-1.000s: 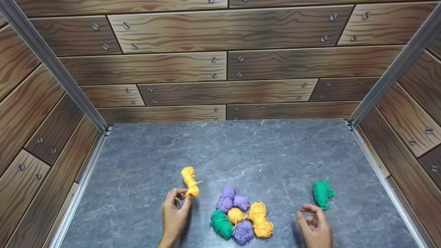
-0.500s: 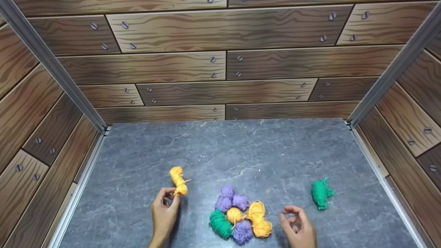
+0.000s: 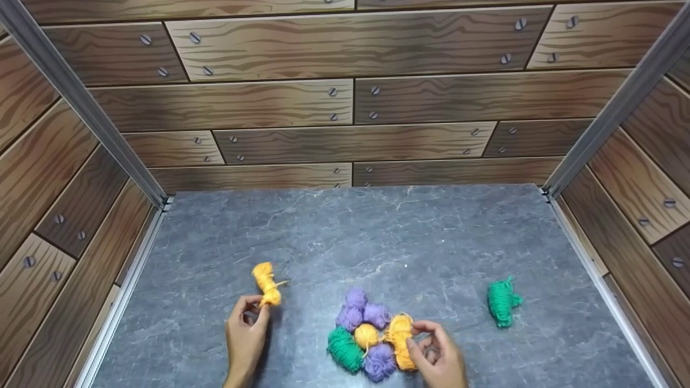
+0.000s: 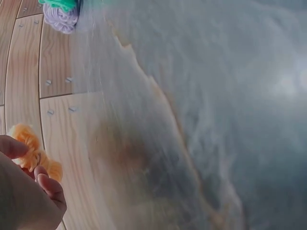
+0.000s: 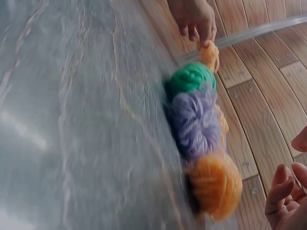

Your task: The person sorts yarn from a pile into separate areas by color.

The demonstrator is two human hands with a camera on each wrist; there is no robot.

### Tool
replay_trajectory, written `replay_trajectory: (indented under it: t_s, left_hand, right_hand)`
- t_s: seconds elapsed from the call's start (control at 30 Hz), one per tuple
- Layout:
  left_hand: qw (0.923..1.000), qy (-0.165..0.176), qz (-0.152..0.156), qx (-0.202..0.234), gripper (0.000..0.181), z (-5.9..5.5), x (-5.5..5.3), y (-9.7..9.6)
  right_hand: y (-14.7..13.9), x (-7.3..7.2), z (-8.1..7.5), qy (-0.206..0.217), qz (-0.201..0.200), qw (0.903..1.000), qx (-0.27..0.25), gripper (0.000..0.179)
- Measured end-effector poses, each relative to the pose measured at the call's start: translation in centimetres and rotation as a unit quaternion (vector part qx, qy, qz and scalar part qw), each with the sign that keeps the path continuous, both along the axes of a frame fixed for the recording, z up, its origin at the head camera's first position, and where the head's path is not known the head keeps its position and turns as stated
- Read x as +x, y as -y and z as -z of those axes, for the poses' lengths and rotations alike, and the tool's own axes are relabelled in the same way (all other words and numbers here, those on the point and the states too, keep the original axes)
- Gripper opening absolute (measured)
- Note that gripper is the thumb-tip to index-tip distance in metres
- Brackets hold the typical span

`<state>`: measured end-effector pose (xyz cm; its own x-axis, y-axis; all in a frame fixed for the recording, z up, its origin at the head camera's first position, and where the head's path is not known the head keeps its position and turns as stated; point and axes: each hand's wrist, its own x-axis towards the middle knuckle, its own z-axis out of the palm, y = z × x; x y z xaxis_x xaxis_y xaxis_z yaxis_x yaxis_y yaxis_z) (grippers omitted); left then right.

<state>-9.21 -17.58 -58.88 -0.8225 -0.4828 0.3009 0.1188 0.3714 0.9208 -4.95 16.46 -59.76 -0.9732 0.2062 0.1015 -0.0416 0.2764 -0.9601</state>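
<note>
My left hand (image 3: 246,330) pinches the lower end of an elongated orange-yellow yarn bundle (image 3: 266,283) between fingers and thumb, left of a cluster of yarn balls. The same yarn bundle (image 4: 32,148) shows at the left edge of the left wrist view. Over the cluster's right side is my right hand (image 3: 441,353), thumb and index finger parted around an orange-yellow yarn bundle (image 3: 400,330). A gap shows between those fingers and the orange yarn (image 5: 216,186) in the right wrist view. Also in the cluster are a green ball (image 3: 345,349), a small yellow ball (image 3: 366,335) and several purple balls (image 3: 380,362).
A green yarn bundle (image 3: 502,303) lies apart on the right of the grey marbled tabletop (image 3: 323,231). Wood-patterned panels (image 3: 269,102) with metal rails (image 3: 116,291) enclose the back and sides.
My left hand has shifted left with the yellow yarn bundle. My right hand has moved left, from near the lone green bundle to the cluster's yellow yarn.
</note>
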Motion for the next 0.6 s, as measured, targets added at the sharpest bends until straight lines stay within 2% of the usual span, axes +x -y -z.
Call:
replay_trajectory:
  t_s: [0.13, 0.27, 0.33, 0.47, 0.6]
  left_hand:
    - [0.9998, 0.011, -0.016, 0.001, 0.017, 1.1, -0.4, 0.6]
    - [0.9992, 0.028, -0.027, 0.001, 0.019, 3.0, -0.9, 1.7]
    - [0.9990, 0.036, -0.027, 0.002, 0.020, 3.5, -1.0, 2.1]
    - [0.9986, 0.046, -0.025, 0.005, 0.018, 3.8, -0.8, 2.7]
    - [0.9974, 0.065, -0.031, 0.002, 0.016, 3.8, -0.8, 2.9]
  right_hand:
    - [1.0, 0.0, 0.2, -0.045, -0.027, 0.9985, -0.011, 0.033]
    - [1.8, 0.0, -0.1, -0.048, -0.049, 0.9976, -0.005, 0.033]
    - [2.2, 0.0, -0.2, -0.041, -0.060, 0.9974, 0.003, 0.032]
    - [2.8, 0.1, 0.0, -0.048, -0.081, 0.9954, 0.016, 0.031]
    - [3.4, 0.0, 0.8, -0.100, -0.109, 0.9885, 0.032, 0.037]
